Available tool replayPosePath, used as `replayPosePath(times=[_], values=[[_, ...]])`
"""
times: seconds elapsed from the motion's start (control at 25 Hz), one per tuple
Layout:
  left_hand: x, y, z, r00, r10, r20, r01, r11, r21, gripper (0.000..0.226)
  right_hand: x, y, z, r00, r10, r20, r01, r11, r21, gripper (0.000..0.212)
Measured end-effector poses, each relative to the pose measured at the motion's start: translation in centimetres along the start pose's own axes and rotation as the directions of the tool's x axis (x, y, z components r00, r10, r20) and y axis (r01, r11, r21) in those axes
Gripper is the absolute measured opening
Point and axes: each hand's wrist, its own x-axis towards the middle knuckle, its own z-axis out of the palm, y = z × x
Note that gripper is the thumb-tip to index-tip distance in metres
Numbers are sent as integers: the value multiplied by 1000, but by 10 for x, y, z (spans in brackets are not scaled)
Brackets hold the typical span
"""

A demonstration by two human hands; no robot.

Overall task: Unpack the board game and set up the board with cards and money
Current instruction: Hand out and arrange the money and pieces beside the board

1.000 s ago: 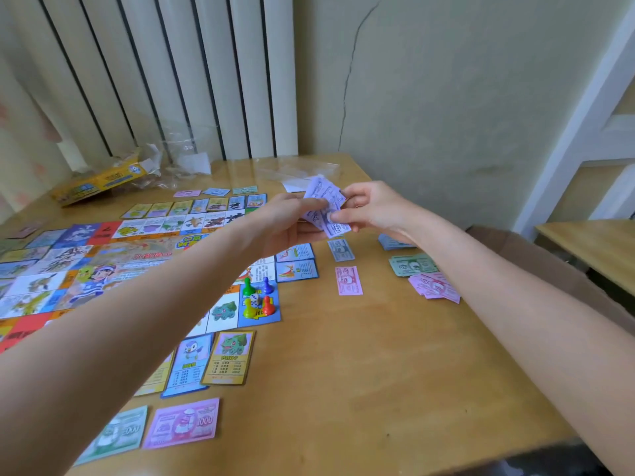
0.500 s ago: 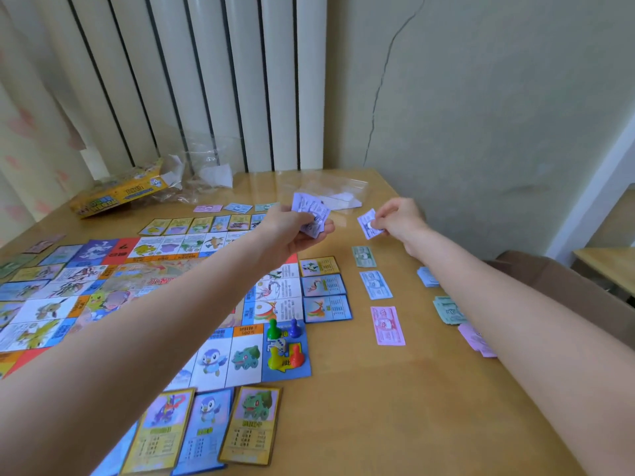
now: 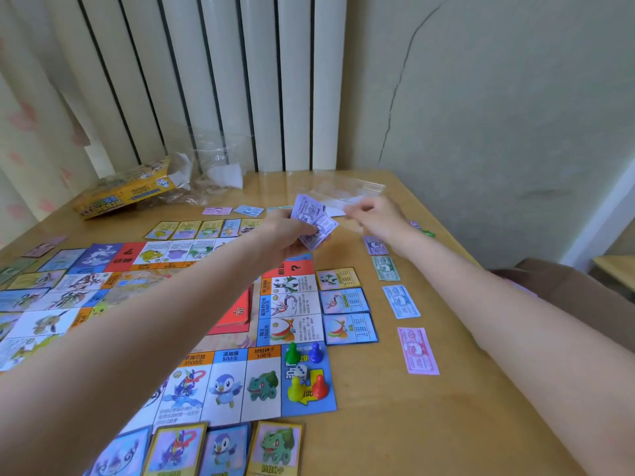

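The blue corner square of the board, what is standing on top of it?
On the blue corner square stand four pawns: green, blue, yellow, red, around a white die. They cover part of its printing.

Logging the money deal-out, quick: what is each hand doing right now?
Left hand: grips a fan of purple notes.
Right hand: blurred, fingers curled; whether it holds a note cannot be told.

Single head-worn wide-angle view, looking forward and down along both forearms, close over the wooden table (image 3: 395, 424), game board (image 3: 220, 338) spread left of the hands, wall corner and blinds beyond them
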Motion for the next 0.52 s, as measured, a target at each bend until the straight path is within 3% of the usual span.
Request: replayPosePath(times=[0.04, 0.08, 0.16, 0.28, 0.36, 0.52], values=[[-1, 3, -5, 1000, 8, -16, -8, 1000, -5, 24, -4, -17, 3, 990, -41, 132, 13, 979, 201, 13], [-1, 7, -13, 999, 15, -37, -15, 1000, 4, 23, -6, -31, 7, 971, -89, 224, 19, 955, 297, 8], [-2, 14, -32, 998, 20, -67, -20, 1000, 9, 21, -2, -55, 21, 937, -186, 296, 92, 948, 305, 12], [-3, 24, -71, 991, 45, -124, -53, 997, -59, 6, 12, -84, 53, 927, -219, 304, 120, 942, 315, 23], [-1, 30, -110, 965, 95, -244, -127, 985, -116, 12, 30, -100, 79, 946, -198, 255, 107, 937, 333, 28], [1, 30, -197, 914, 76, -398, -120, 989, -86, 9, 79, -117, 138, 980, 2, 199, -68, 944, 324, 19]])
